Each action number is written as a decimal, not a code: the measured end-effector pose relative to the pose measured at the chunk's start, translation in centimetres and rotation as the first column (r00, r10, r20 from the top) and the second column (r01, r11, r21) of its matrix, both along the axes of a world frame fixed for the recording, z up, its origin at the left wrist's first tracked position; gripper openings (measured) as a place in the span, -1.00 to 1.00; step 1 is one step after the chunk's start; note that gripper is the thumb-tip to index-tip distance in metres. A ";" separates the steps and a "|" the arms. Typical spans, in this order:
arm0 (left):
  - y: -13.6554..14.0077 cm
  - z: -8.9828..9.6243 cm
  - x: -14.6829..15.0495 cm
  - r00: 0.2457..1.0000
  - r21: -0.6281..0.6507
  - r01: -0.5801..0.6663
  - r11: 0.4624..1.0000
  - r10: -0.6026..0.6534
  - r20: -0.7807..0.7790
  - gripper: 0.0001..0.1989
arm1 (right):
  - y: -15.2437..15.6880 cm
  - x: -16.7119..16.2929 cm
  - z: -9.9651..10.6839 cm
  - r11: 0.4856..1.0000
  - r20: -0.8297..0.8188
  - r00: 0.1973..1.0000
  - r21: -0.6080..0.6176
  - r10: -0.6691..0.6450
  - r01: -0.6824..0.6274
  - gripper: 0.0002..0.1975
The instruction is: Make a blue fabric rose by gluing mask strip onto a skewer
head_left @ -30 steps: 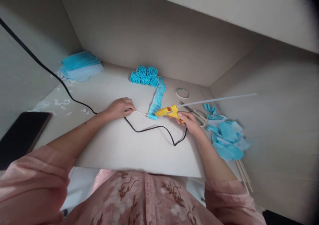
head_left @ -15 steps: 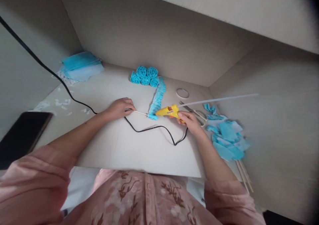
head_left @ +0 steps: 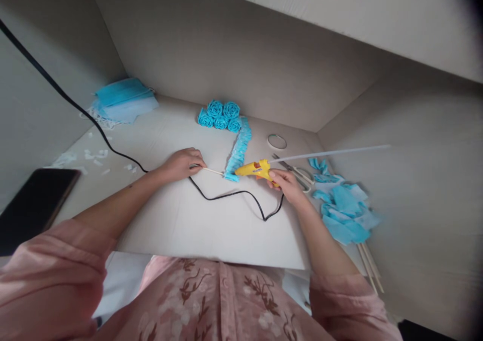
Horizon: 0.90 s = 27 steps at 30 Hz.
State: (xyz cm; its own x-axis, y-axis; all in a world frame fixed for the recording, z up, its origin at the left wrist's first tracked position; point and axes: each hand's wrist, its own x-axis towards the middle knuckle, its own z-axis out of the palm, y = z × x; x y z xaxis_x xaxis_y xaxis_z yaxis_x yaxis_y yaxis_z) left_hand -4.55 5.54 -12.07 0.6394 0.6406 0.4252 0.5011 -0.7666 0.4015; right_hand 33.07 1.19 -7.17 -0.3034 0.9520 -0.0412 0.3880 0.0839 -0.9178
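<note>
There are five rosettes (head_left: 221, 122), one glue gun (head_left: 249, 169), one ruffled strip (head_left: 239, 147).

A single camera, worn on the person's head, gives the one view, looking forward and steeply down. It sits above the shirt front (head_left: 222, 301), which fills the near edge, and faces across the tabletop (head_left: 211, 225) to the far wall (head_left: 226, 54). The left hand (head_left: 184, 164) and right hand (head_left: 285, 182) lie near the middle, within arm's reach of the lens. The framing is wide, taking in the left wall (head_left: 56, 44), the right wall (head_left: 407, 155) and a pale overhanging panel (head_left: 358, 14) at upper right; darkness rounds off the upper right corner.
</note>
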 end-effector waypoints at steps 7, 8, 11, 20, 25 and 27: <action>-0.1 0.3 0.1 1.000 -0.025 -0.013 1.000 0.013 -0.011 -0.76 | 0.0 0.5 0.0 1.000 0.009 1.000 0.018 0.002 -0.002 -0.51; -0.1 0.3 0.1 1.000 -0.027 -0.014 1.000 0.014 -0.009 -0.75 | 0.0 0.6 0.0 1.000 0.004 1.000 0.022 -0.002 0.001 -0.51; -0.1 0.3 0.0 1.000 -0.026 -0.010 1.000 0.010 -0.003 -0.75 | -0.1 0.7 -0.1 0.999 -0.040 0.999 0.024 -0.035 0.036 -0.50; 0.1 0.1 0.0 1.000 -0.025 -0.004 1.000 0.003 -0.010 -0.75 | 0.1 0.3 -0.1 1.000 0.005 1.000 0.016 0.021 -0.021 -0.52; 0.0 0.1 0.0 1.000 -0.006 0.004 1.000 -0.004 0.005 -0.75 | 0.1 0.7 0.0 1.000 -0.021 1.000 0.005 -0.008 0.008 -0.51; 0.0 0.2 0.0 1.000 -0.003 0.005 1.000 -0.005 0.007 -0.75 | 0.0 0.7 0.0 1.000 -0.050 0.998 0.000 -0.031 0.031 -0.52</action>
State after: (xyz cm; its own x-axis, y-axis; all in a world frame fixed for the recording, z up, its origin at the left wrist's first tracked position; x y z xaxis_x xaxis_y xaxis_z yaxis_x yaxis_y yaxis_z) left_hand -4.51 5.54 -11.87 0.6395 0.6391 0.4273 0.4947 -0.7676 0.4075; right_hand 33.77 1.22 -7.18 -0.2758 0.9609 -0.0260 0.3437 0.0733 -0.9362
